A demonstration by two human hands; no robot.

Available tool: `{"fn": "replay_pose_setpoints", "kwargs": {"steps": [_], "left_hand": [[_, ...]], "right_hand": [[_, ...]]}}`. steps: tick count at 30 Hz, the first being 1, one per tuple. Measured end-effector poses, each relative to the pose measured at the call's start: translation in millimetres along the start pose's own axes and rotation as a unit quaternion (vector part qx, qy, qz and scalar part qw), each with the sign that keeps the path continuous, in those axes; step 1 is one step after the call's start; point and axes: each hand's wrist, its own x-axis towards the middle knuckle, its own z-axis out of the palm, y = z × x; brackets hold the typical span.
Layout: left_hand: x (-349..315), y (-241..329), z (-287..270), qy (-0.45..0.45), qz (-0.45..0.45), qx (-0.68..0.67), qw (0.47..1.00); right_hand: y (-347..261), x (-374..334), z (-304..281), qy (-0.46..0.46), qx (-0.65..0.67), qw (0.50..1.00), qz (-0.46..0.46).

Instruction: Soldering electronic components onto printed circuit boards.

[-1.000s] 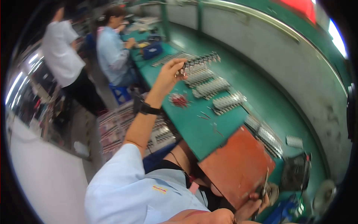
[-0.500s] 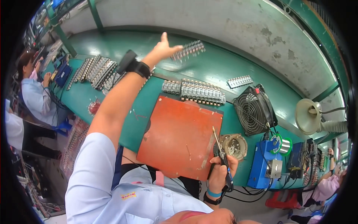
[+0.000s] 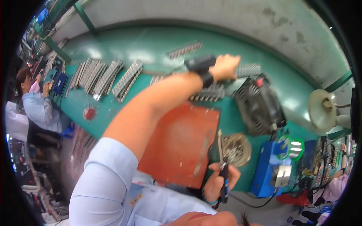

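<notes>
My left hand, blurred by motion, reaches over the far side of the bench to the left end of a grey strip of small metal parts. Its fingers are at the strip, but I cannot make out whether they grip it. Another such strip lies alone behind my wrist. My right hand is closed round the dark handle of a soldering iron, whose tip points away from me beside the orange-red work board. My left forearm hides part of the strips behind the board.
Right of the board stand a round dish of residue, a black fan, a blue box and a solder wire spool. A lamp-shaped extraction hood is farther right. Several strip stacks lie left. People work at both sides.
My left hand has let go of the strip at the back and swung right to the other strip near the fan. The right hand still holds the soldering iron. The view has shifted slightly.
</notes>
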Motion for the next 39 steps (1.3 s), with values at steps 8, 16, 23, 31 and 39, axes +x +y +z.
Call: {"fn": "replay_pose_setpoints", "kwargs": {"steps": [8, 16, 23, 31, 39], "left_hand": [[-71.6, -60.1, -150.5, 0.081, -0.046, -0.235, 0.968], [-314.9, 15.3, -195.3, 0.26, 0.033, 0.017, 0.965], [-414.3, 78.3, -112.3, 0.114, 0.196, 0.099, 0.969], [-369.7, 93.5, -114.3, -0.028, 0.195, 0.002, 0.98], [-324.2, 104.0, -69.4, 0.02, 0.198, 0.111, 0.974]], "right_hand": [[6.6, 7.5, 2.2, -0.036, -0.013, 0.998, -0.053], [3.9, -0.4, 0.6, -0.057, -0.016, 0.995, -0.076], [0.0, 2.0, 6.6, -0.102, -0.063, 0.99, -0.069], [-1.2, 3.2, 9.5, -0.1, -0.079, 0.989, -0.073], [-2.9, -0.8, 8.1, -0.095, -0.081, 0.991, -0.052]]}}
